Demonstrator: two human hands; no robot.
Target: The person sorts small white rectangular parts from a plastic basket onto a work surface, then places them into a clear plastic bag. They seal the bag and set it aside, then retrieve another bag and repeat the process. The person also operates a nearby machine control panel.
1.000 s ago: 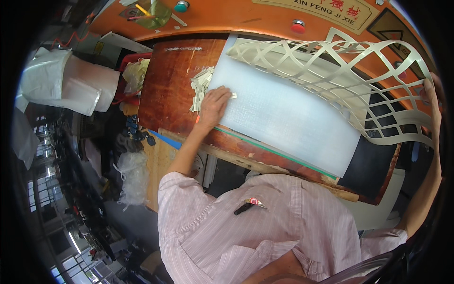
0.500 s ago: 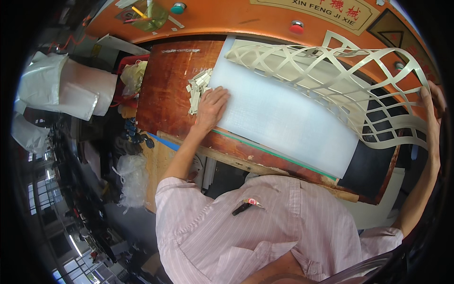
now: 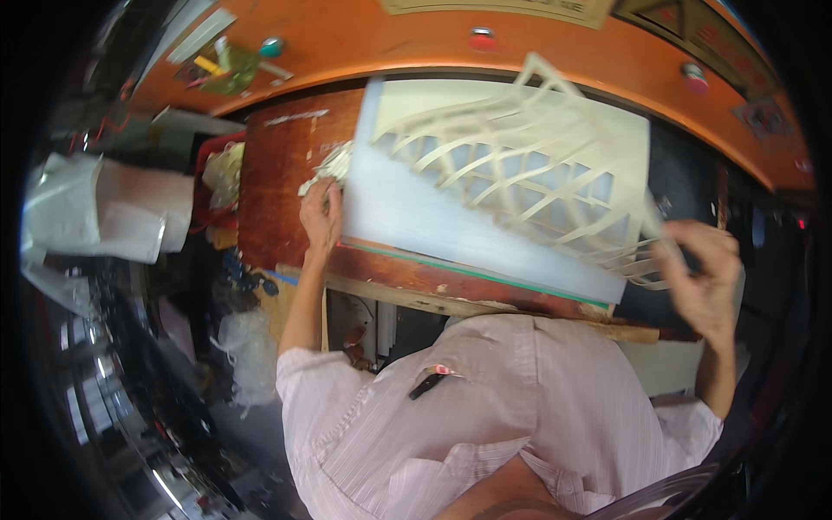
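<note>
My right hand (image 3: 706,273) grips the right end of a thin cream lattice sheet (image 3: 520,178), cut through with diamond-shaped openings. Motion blurs the lattice, which arches above a flat cream sheet (image 3: 607,108) and a pale bluish-white cutting board (image 3: 407,208). At the board's left edge is my left hand (image 3: 321,221), with its fingers curled in against a small pile of cream offcuts (image 3: 334,160). Whether those fingers hold a piece does not show.
The boards lie on a reddish-brown wooden tabletop (image 3: 277,191). Behind it rises an orange machine front (image 3: 373,39) with a red button (image 3: 482,37) and a green button (image 3: 271,47). A red basket (image 3: 204,186) with plastic bags stands left. A black surface (image 3: 680,165) lies right.
My right hand has come inward and down, bringing the lattice's right end with it. My left hand's spread fingers have curled beside the offcuts. The whole view has shifted.
</note>
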